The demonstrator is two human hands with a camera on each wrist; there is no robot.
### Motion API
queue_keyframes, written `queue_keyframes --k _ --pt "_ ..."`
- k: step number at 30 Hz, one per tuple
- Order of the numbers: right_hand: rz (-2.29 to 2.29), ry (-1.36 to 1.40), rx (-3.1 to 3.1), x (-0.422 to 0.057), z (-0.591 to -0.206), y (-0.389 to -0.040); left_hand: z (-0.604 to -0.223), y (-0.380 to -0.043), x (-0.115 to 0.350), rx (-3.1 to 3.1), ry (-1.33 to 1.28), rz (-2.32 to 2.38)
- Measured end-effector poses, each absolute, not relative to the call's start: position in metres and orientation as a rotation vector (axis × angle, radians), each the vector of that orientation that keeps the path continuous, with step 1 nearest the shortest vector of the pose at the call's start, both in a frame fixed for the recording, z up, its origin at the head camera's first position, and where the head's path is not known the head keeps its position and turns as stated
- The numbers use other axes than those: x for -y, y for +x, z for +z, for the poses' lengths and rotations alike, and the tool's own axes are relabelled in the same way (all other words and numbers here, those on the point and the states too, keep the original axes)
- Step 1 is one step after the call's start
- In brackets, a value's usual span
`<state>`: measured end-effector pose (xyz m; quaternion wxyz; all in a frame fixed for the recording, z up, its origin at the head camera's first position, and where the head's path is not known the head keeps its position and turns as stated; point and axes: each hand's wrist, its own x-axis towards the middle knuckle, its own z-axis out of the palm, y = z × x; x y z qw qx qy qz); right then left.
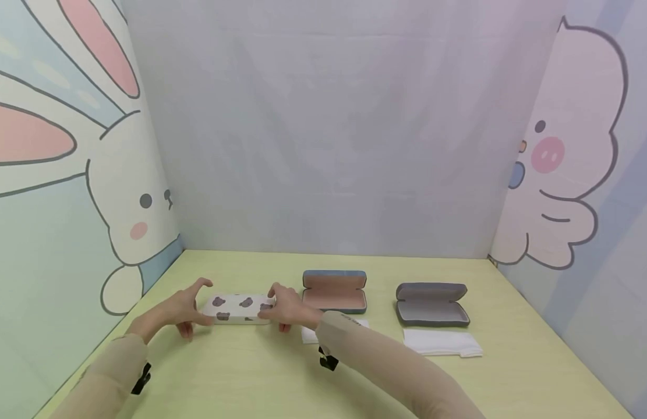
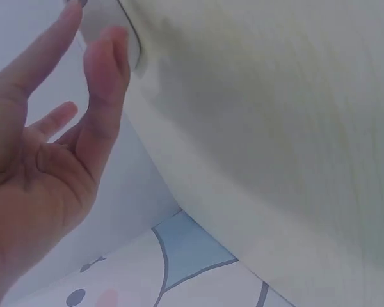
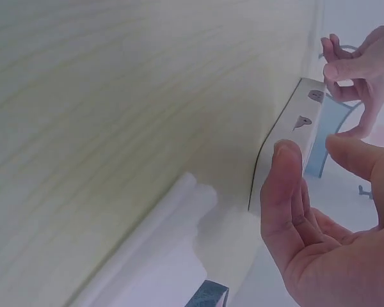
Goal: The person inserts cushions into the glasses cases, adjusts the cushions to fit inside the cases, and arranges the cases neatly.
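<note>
A closed white glasses case (image 1: 239,307) with grey-brown bear prints lies on the left part of the table. My left hand (image 1: 179,308) is at its left end, fingers spread, thumb tip right by the front corner and forefinger raised above the back edge. In the left wrist view, thumb and forefinger stand apart near the case's end (image 2: 112,29). At the other end my right hand (image 1: 292,308) grips the case, thumb on the front side and forefinger at the back edge. The right wrist view shows the case (image 3: 294,128) partly hidden behind that thumb.
Right of the hands stands an open blue glasses case (image 1: 335,299) with a pink lining. Farther right is an open dark grey case (image 1: 432,314). Folded white cloths lie before them, one (image 1: 442,342) in full view, another (image 1: 309,336) partly behind the right sleeve.
</note>
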<state>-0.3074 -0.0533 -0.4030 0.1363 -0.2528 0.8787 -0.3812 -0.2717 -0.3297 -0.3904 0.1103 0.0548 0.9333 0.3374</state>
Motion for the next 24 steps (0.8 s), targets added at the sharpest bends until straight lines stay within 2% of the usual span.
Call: queue_keyframes --k 8,24 --pt "-1.215 -0.805 -2.474 0.040 -0.393 -0.307 -0.375 -0.271 0.317 -2.664 0.288 1.179" --pt "-1.354 -0.838 -2.391 0.007 -0.385 -0.300 -0.369 -0.259 0.264 -2.415 0.397 1.476"
